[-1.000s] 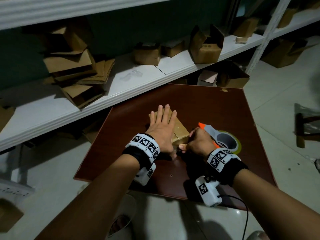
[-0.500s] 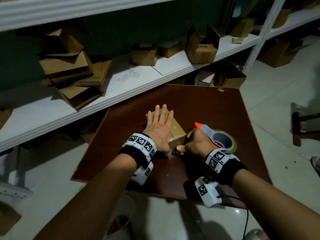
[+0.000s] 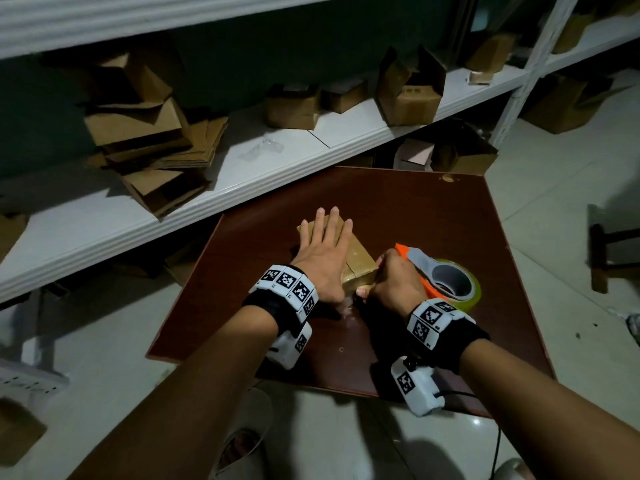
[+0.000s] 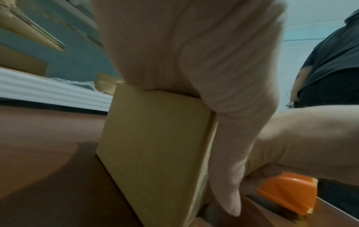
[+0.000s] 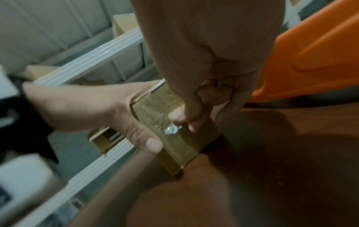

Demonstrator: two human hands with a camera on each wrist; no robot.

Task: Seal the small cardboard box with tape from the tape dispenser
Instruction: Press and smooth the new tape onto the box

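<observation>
Small brown cardboard box (image 3: 358,259) at centre frame in the head view, resting on the dark reddish-brown wooden table (image 3: 408,216) and pinned from above by the left hand (image 3: 323,252), fingers straight and flat across the lid, thumb down the near side. Right hand (image 3: 394,284) just right of the box, fingers clenched around the orange-and-grey tape dispenser (image 3: 429,275), its yellowish roll toward the lower right; fingertips (image 5: 191,124) pressing glossy tape (image 5: 170,130) against the box's near face. Likely step: anchoring the tape end before drawing the strip over the seam. Best done by rubbing the end down firmly, keeping the flat palm pressing so the light box cannot slide or tip, then pulling the dispenser in line with the centre seam at a low angle to avoid wrinkles. Risk of the tape lifting if tension comes before the end is stuck. Table smooth, faintly scuffed, over pale floor tiles. White shelving (image 3: 242,161) across the upper left of the frame, strewn with flattened and folded cardboard boxes (image 3: 145,133); dim storeroom lighting.
</observation>
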